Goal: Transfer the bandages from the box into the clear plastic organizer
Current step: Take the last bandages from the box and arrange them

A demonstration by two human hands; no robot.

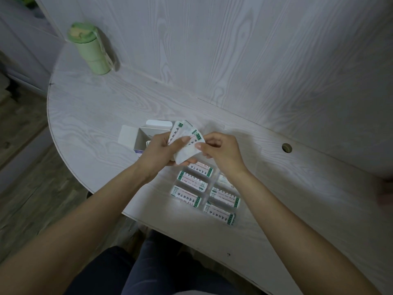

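My left hand grips a fanned stack of white wrapped bandages with green print, held above the table. My right hand pinches the right edge of the top bandage in that stack. Behind my left hand lies the open white cardboard box, its flaps spread. Below my hands sits the clear plastic organizer, with bandages lying in several of its compartments; my right wrist covers part of its far right side.
A green lidded cup stands at the far left of the white wood-grain table. A round cable hole is at the right. A white panel wall rises behind. The table's curved edge runs near my lap.
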